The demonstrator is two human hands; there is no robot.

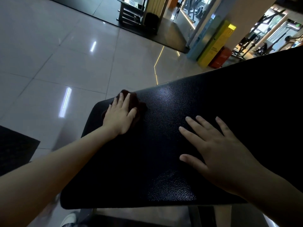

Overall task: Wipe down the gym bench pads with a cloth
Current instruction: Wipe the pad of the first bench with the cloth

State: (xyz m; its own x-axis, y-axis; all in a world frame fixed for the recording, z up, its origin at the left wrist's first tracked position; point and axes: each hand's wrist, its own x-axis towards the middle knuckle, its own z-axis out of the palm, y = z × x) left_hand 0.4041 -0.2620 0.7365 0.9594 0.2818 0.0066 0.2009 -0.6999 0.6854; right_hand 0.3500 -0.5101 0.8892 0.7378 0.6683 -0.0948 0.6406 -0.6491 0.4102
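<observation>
A black pad [164, 145] fills the middle and right of the view. It is long and runs off to the upper right. Its skin is bumpy like leather, and a bit of light shines on it near the far edge.

The left hand [120, 115] lies on the far left corner of the pad, with a cloth [141, 106] under it. The fingers are straight and close together. They press flat on the cloth and do not curl round it. The cloth is bunched up and pokes out past the fingertips and on the thumb side. It looks dark brown, but the light is dim, so the colour is hard to be sure of.

The right hand [218, 154] rests flat on the bare surface, nearer the person and well apart from the cloth. Its fingers are straight and spread wide, and they hold nothing.

Around the pad is a shiny tiled floor [49, 63] with lamp glints on it. A dark mat [14, 148] lies on the floor at the left. A pale shoe [69, 218] shows at the bottom, below the pad's near edge. Far off at the upper right stand a yellow box [216, 45] and a red box [220, 58], side by side.
</observation>
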